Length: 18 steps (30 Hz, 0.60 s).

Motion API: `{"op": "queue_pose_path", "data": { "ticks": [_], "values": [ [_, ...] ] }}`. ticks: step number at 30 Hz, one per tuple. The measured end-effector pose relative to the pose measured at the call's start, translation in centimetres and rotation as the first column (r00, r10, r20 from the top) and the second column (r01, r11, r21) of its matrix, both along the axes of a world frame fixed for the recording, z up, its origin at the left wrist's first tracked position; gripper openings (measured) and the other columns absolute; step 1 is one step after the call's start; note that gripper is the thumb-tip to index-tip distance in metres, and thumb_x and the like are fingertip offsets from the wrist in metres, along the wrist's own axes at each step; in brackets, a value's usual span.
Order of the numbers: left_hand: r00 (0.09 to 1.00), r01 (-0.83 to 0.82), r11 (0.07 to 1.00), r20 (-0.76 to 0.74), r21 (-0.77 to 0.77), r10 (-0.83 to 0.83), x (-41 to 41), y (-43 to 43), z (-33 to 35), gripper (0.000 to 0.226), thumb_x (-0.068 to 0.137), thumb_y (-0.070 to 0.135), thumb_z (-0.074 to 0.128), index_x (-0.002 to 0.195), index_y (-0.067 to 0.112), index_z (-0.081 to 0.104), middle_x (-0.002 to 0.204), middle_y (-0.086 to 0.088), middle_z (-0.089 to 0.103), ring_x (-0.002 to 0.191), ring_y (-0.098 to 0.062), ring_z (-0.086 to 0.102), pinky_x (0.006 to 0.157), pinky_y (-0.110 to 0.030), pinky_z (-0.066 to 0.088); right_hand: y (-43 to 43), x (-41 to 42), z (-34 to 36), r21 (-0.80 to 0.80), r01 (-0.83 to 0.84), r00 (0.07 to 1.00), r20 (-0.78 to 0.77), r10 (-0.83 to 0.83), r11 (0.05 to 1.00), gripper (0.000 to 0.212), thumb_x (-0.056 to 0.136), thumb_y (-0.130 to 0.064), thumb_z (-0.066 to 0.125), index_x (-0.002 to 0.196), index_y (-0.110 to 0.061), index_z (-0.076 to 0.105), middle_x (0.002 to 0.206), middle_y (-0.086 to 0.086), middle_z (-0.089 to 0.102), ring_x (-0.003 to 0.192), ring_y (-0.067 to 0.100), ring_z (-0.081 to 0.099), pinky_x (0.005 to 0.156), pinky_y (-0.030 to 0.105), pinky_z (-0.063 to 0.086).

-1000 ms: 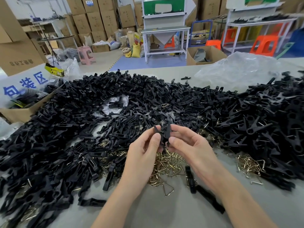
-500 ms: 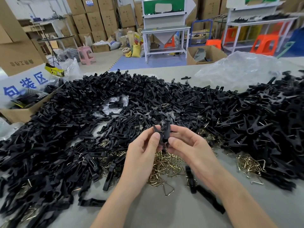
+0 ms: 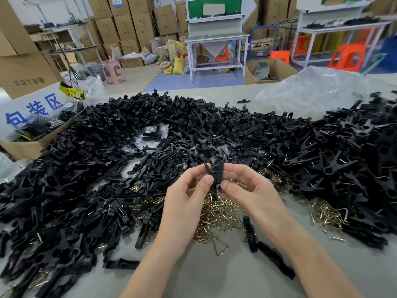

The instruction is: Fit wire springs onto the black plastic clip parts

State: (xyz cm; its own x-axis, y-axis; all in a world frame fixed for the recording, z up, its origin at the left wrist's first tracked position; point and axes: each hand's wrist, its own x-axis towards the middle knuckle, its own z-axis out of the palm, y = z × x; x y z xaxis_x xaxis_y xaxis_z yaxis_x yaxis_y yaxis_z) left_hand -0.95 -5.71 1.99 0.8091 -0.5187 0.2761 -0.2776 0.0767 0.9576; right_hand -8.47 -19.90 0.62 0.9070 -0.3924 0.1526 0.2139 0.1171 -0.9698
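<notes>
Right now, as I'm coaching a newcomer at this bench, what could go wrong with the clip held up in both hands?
1. The left hand and right hand pinch the clip only with fingertips; it may slip into the black parts and be lost among them.
2. The wire springs below lie tangled, so grabbing one may drag out several or prick a finger.
Whether a spring already sits on the clip cannot be told.

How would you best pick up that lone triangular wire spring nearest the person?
Probably pinch the near corner of the triangular wire spring from above, on the person's side: it lies flat on bare table, while its far end meets the spring heap.
</notes>
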Motion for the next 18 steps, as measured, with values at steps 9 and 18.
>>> {"op": "queue_pose_path", "data": {
  "ticks": [9, 18],
  "values": [
    [0.999, -0.043, 0.999, 0.024, 0.02, 0.043, 0.2, 0.0, -1.0, 0.025, 0.095, 0.012, 0.068, 0.108, 0.033, 0.072, 0.099, 0.004, 0.075, 0.097, -0.014, 0.069, 0.091, -0.032, 0.055, -0.2, 0.1, 0.0, -0.147, 0.081, 0.997, 0.029, -0.078, 0.986, 0.034, 0.084, -0.009, 0.08, 0.098, -0.039, 0.072, 0.105, -0.005, 0.077, 0.102, 0.01, 0.072, 0.083, 0.018, 0.054],
    [0.999, -0.032, 0.999, 0.044, 0.039, 0.03, 0.2, 0.3, -0.7, 0.034, 0.097, 0.008, 0.064, 0.109, 0.039, 0.072, 0.095, 0.007, 0.073, 0.095, -0.011, 0.068, 0.089, -0.025, 0.054, -0.5, 0.1, -0.2, -0.207, 0.064, 0.997, 0.043, -0.056, 0.976, 0.035, 0.078, -0.008, 0.083, 0.089, -0.039, 0.072, 0.107, -0.009, 0.077, 0.103, 0.006, 0.071, 0.084, 0.014, 0.052]
  ]
}}
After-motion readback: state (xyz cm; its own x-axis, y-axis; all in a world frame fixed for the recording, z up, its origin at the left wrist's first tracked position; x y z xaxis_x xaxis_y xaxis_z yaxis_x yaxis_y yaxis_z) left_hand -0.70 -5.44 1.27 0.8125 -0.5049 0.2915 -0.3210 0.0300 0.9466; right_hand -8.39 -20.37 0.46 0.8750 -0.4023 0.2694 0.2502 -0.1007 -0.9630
